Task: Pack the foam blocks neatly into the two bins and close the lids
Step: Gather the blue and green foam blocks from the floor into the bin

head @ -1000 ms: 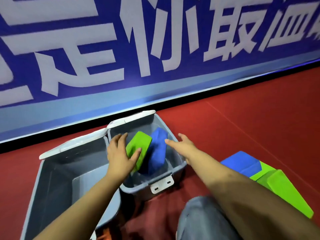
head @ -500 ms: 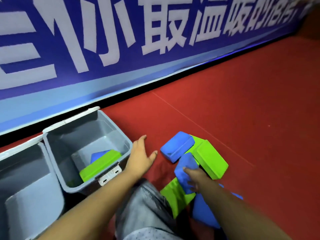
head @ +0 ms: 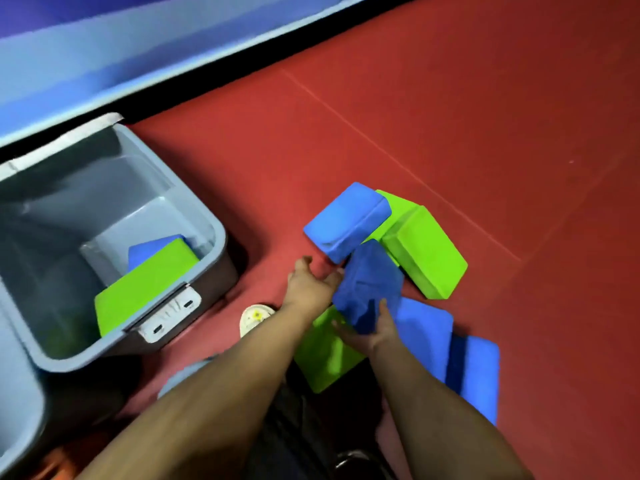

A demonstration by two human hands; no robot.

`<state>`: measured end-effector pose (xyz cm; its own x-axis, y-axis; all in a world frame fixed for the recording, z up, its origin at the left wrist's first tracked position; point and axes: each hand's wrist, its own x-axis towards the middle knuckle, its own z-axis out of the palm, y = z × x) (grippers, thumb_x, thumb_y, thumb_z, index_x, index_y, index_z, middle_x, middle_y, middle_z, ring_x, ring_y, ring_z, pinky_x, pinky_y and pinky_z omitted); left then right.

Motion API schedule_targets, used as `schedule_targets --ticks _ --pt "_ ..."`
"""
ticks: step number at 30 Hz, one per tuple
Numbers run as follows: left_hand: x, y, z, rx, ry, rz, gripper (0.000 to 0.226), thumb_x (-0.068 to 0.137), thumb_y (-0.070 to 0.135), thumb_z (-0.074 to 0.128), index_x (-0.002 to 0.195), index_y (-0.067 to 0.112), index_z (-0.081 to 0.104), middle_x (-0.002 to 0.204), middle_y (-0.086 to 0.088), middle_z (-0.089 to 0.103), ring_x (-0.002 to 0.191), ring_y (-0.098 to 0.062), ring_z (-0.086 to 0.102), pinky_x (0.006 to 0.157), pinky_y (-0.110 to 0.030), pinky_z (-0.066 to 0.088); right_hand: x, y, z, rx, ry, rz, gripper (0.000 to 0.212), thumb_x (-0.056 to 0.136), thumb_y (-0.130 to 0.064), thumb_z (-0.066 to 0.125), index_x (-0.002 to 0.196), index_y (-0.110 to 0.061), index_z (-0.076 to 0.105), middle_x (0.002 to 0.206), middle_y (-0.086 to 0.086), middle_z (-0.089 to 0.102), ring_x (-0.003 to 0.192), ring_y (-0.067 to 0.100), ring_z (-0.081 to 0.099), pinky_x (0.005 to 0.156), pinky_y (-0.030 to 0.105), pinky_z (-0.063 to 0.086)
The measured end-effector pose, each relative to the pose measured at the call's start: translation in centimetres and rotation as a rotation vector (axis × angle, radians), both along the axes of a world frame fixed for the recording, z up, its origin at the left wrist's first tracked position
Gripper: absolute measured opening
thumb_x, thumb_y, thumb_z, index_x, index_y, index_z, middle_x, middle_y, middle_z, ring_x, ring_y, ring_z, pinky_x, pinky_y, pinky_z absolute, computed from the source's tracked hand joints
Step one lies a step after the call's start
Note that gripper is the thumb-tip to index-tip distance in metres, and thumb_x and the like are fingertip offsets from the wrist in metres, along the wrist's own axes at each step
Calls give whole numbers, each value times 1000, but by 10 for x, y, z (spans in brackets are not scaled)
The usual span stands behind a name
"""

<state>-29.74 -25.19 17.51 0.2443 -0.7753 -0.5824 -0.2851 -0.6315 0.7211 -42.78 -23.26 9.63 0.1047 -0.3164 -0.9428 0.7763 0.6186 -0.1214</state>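
Observation:
An open grey bin (head: 207, 223) on the red floor holds a green foam block (head: 145, 285) lying over a blue one (head: 152, 244). To its right lies a pile of blue and green blocks. My right hand (head: 370, 332) grips the lower end of a tilted blue block (head: 370, 285) in that pile. My left hand (head: 310, 285) touches the same block's left side with fingers spread. Another blue block (head: 346, 220) and a green block (head: 426, 252) lie just behind it.
A second grey bin (head: 17, 403) shows at the left edge. More blocks lie near me: a green one (head: 325, 358) and blue ones (head: 474, 375). A small white round object (head: 254, 317) sits on the floor by the bin. A blue banner wall (head: 138, 39) runs behind.
My view swung right and down from the bin to the pile. My left hand crossed from the bin's corner to the tilted blue block, which my right hand has lifted at an angle.

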Motion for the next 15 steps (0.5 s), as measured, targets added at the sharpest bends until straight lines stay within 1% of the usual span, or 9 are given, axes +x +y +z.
schedule_targets --ticks 2,3,5,6,7,8,10,13,15 --pt "11 -9 -6 16 2 37 75 83 44 67 143 16 32 139 -18 42 119 -31 53 104 -37 42 16 -19 -19 53 10 -48 62 84 -60 53 115 -6 52 105 21 55 92 37 53 54 54 53" --pt "15 -11 -9 28 -5 41 76 83 45 67 143 16 32 140 -17 40 121 -30 52 105 -35 41 24 -25 -30 78 12 -84 63 82 -60 56 122 -11 49 114 19 53 103 36 51 65 53 54" --pt "25 -13 -17 54 -25 33 77 83 45 67 144 16 32 142 -17 38 124 -28 50 105 -30 39 40 -29 -36 67 36 -121 37 89 -50 55 112 -21 49 109 14 52 112 28 46 88 44 44" --pt "31 -12 -21 67 -36 26 78 82 46 68 144 16 32 142 -16 38 125 -28 49 105 -29 38 45 -31 -33 79 -8 -202 23 92 -42 55 108 -28 46 109 12 53 114 25 46 93 38 40" --pt "36 -11 -25 83 -43 15 79 81 48 68 144 17 31 143 -15 39 126 -27 48 105 -30 38 47 -35 -36 99 -61 -265 22 92 -38 57 109 -30 45 114 10 55 118 25 48 95 35 40" --pt "42 -9 -30 102 -49 4 81 80 50 69 144 18 31 143 -13 39 126 -27 47 107 -32 38 50 -35 -39 83 -86 -283 28 90 -41 57 114 -27 49 118 9 56 118 26 51 96 35 40" --pt "52 -5 -39 140 -56 -14 85 77 54 70 145 21 30 143 -12 39 127 -27 46 108 -36 38 50 -29 -48 66 32 -243 43 87 -49 56 118 -20 56 110 7 62 103 27 58 93 37 43" --pt "59 -2 -45 151 -37 -24 96 68 64 71 146 28 28 145 -13 38 130 -26 45 110 -37 36 54 -13 -39 65 -43 -245 41 79 -45 61 114 -25 58 103 4 64 89 24 57 79 33 44" --pt "56 -2 -43 155 11 -61 114 52 75 69 147 34 23 147 -13 35 132 -26 43 111 -39 36 64 7 -17 33 -96 -205 38 79 -43 62 104 -14 64 86 11 69 83 25 57 72 32 48"
